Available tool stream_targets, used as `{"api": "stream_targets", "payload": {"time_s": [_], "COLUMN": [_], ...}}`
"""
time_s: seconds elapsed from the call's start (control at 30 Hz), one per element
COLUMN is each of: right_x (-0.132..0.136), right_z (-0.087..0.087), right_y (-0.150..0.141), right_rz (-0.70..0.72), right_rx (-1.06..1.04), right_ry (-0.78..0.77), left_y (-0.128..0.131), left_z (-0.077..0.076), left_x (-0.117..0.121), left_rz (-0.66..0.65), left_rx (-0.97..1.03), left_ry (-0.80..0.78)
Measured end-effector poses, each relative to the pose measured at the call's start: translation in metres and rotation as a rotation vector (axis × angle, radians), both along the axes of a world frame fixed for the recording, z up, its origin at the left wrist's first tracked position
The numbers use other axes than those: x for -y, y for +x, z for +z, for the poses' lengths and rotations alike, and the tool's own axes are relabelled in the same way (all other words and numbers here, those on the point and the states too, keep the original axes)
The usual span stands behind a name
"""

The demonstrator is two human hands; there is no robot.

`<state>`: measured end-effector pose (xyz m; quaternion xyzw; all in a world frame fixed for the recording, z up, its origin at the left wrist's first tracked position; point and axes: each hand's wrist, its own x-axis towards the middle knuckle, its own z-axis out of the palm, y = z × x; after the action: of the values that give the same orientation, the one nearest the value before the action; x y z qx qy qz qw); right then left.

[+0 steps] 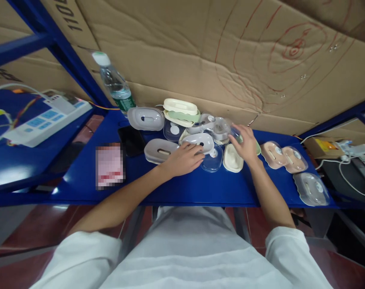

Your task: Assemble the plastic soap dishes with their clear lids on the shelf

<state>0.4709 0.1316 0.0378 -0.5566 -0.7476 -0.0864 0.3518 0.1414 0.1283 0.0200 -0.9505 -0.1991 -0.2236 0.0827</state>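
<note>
My left hand [185,159] is closed over the near rim of a whitish oval plastic dish [204,140] with a slot in its bottom. Beside that hand a light grey oval dish [154,150] lies on the table, and a clear lid [213,162] with a round sticker rests just right of its fingertips. My right hand [247,142] has thumb and fingers around the edge of a clear plastic lid [234,130], partly hidden by them. Below it sits a cream dish [233,158]; a green piece [258,147] shows behind the wrist.
Stacked cream and green dishes [181,106], a grey dish [146,119] and a water bottle [118,86] stand along the cardboard wall. Two lidded peach boxes [274,154] and a lidded grey box [311,188] lie right. A black phone [131,140] and a blurred pink item [110,165] lie left.
</note>
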Motion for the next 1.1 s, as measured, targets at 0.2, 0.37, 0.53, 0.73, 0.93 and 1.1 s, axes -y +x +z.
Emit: {"api": "stream_targets", "payload": {"time_s": [0.2,0.37,0.53,0.73,0.93,1.1], "right_x": [-0.041,-0.027,0.008,0.015,0.013,0.008], "right_z": [0.018,0.014,0.007,0.001,0.002,0.004], "right_y": [-0.05,-0.033,0.029,0.038,0.022,0.029], "right_rz": [0.171,0.07,-0.389,-0.517,-0.532,-0.541], "right_rx": [0.187,0.22,0.307,0.405,0.345,0.269], "right_ry": [-0.065,-0.132,-0.378,-0.582,-0.632,-0.555], "left_y": [0.001,0.0,0.0,0.001,-0.004,-0.004], "left_z": [0.006,0.006,0.001,0.002,0.009,0.008], "left_x": [0.004,0.004,0.002,0.004,0.003,0.002], "left_rz": [-0.007,-0.011,-0.024,-0.022,-0.021,-0.024], "left_rx": [-0.022,-0.013,-0.018,-0.012,0.008,0.002], "left_ry": [-0.004,0.004,0.028,0.004,-0.057,-0.025]}}
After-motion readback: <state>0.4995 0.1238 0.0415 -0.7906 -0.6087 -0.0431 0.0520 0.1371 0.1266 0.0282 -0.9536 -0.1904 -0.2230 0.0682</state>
